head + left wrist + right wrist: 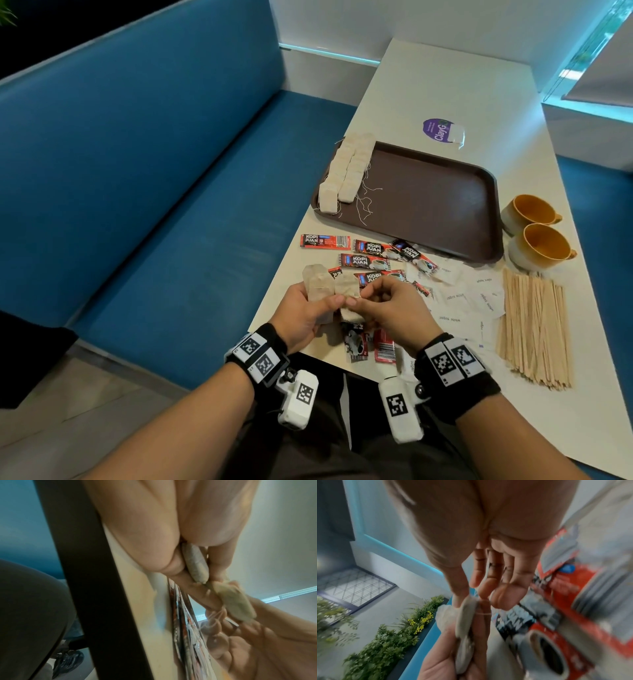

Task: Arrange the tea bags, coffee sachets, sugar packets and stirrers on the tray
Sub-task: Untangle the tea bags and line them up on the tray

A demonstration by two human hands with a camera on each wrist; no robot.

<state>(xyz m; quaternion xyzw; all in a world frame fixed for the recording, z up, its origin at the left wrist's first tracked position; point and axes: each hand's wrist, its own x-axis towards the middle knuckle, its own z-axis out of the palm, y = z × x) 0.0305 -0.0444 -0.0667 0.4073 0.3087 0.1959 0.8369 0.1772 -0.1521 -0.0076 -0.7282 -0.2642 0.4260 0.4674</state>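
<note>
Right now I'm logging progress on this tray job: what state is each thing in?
Brown plastic tray: on the table, mostly bare.
Two rows of beige tea bags: lined along the tray's left edge.
Loose tea bags: held in left hand; right hand pinches one.
Red coffee sachets: scattered off the tray.
White sugar packets: off the tray.
Wooden stirrers: piled off the tray.
Two orange cups: upright, empty.

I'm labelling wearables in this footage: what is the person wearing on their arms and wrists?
Both forearms are bare, with no sleeves. Each wrist carries a black band topped with white squares printed with black-and-white square tracking markers. Under each wrist hangs a white box-shaped camera unit, each also bearing a square marker and fixed by a black knob. The left hand and right hand wear no gloves.
</note>
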